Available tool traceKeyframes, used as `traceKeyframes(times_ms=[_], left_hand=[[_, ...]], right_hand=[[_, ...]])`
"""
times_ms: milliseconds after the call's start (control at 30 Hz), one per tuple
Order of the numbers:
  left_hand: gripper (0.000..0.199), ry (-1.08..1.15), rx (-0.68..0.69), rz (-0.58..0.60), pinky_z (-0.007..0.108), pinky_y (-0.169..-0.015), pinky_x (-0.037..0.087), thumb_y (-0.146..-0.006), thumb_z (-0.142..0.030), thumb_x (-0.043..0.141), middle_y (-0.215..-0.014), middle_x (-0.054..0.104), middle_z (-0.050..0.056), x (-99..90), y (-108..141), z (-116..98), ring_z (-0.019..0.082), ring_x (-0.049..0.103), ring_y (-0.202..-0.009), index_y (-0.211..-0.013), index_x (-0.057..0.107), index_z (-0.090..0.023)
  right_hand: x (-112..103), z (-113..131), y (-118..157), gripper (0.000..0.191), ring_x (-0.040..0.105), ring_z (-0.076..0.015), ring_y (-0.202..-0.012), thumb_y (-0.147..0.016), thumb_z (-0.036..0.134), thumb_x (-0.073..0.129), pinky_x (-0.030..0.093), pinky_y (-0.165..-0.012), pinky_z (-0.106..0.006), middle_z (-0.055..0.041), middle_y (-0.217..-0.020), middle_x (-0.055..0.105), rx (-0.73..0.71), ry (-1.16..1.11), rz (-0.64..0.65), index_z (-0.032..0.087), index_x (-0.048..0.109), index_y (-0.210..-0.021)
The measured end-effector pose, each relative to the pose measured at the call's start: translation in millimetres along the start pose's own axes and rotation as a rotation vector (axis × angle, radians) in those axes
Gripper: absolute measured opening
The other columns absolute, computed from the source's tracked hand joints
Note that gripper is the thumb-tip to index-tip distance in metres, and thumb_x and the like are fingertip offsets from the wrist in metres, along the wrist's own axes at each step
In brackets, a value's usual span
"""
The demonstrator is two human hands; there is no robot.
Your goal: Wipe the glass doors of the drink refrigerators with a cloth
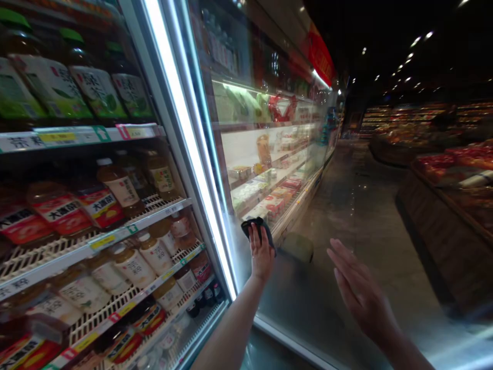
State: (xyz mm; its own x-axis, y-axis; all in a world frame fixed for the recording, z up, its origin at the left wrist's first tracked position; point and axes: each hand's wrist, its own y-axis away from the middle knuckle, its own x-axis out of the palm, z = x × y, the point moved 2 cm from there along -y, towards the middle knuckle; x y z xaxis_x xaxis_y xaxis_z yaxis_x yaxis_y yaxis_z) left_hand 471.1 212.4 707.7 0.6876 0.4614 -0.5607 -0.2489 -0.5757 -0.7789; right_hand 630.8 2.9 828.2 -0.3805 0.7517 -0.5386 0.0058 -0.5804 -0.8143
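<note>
My left hand (262, 253) presses a dark folded cloth (257, 228) against the glass door (296, 303) of a refrigerated supermarket display case. My right hand (360, 290) is flat and holds nothing, its fingers extended just to the right of the cloth. I cannot tell whether it touches the glass. Behind the door, bottles of sauce with red labels (57, 210) and pale-labelled bottles (131, 272) stand on white wire shelves. Green-and-white packets (52, 87) fill the top shelf.
A lit white door frame (188, 139) runs beside my left hand. More chilled cases (265, 169) stretch along the aisle, with a grey floor (365, 216) beside them. Wooden produce stands (442, 246) line the right side, and a red hanging sign (320, 55) is overhead.
</note>
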Motion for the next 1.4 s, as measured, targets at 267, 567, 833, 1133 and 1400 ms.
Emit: traceKeyframes(times_ms=[267,567,833,1133,1400], left_hand=[[0.093,-0.012,0.151,0.020,0.058,-0.120,0.033,-0.085,-0.004,0.053,-0.171,-0.003,0.010,-21.0,-38.7,44.1,0.034,0.004,-0.156,-0.163,0.009,-0.030],[0.069,0.134,-0.116,0.009,0.054,-0.122,0.030,-0.095,-0.013,0.047,-0.171,0.009,0.009,-49.2,-31.8,82.9,0.033,0.016,-0.156,-0.160,0.028,-0.028],[0.043,0.608,-0.195,0.070,0.042,-0.112,0.045,-0.101,-0.027,0.042,-0.139,0.052,0.009,-95.8,-61.7,139.5,0.021,0.056,-0.126,-0.141,0.059,-0.029],[0.056,0.088,-0.082,-0.208,0.051,-0.114,0.042,-0.098,-0.016,0.043,-0.149,0.050,0.012,-97.8,-16.4,210.9,0.027,0.048,-0.139,-0.153,0.043,-0.027],[0.072,-0.165,0.143,-0.277,0.049,-0.126,0.025,-0.099,-0.010,0.041,-0.165,0.032,0.013,-33.5,24.7,235.5,0.023,0.026,-0.154,-0.163,0.011,-0.021]], right_hand=[[37.1,-1.1,-28.8,0.058,0.048,-0.0254,-0.142,-0.098,0.012,0.048,0.052,-0.109,-0.044,-0.0096,-0.153,0.051,-0.023,-0.053,0.039,0.029,0.043,-0.153],[125.3,31.5,-40.4,0.067,0.046,-0.0224,-0.143,-0.096,0.007,0.044,0.050,-0.111,-0.043,-0.0076,-0.153,0.051,-0.090,-0.232,0.145,0.030,0.034,-0.158],[261.1,91.6,-88.6,0.079,0.036,-0.0240,-0.149,-0.087,-0.001,0.040,0.049,-0.113,-0.044,-0.0131,-0.157,0.043,-0.224,-0.070,0.112,0.015,0.019,-0.162],[276.5,69.8,-102.6,0.052,0.024,-0.0162,-0.153,-0.101,0.010,0.036,0.012,-0.130,-0.038,0.0019,-0.162,0.037,-0.447,0.412,-0.026,0.018,0.045,-0.151],[329.1,61.8,-75.2,0.040,0.040,-0.0289,-0.145,-0.099,0.021,0.044,0.017,-0.126,-0.049,-0.0063,-0.154,0.051,-0.722,0.507,-0.080,0.017,0.063,-0.135]])
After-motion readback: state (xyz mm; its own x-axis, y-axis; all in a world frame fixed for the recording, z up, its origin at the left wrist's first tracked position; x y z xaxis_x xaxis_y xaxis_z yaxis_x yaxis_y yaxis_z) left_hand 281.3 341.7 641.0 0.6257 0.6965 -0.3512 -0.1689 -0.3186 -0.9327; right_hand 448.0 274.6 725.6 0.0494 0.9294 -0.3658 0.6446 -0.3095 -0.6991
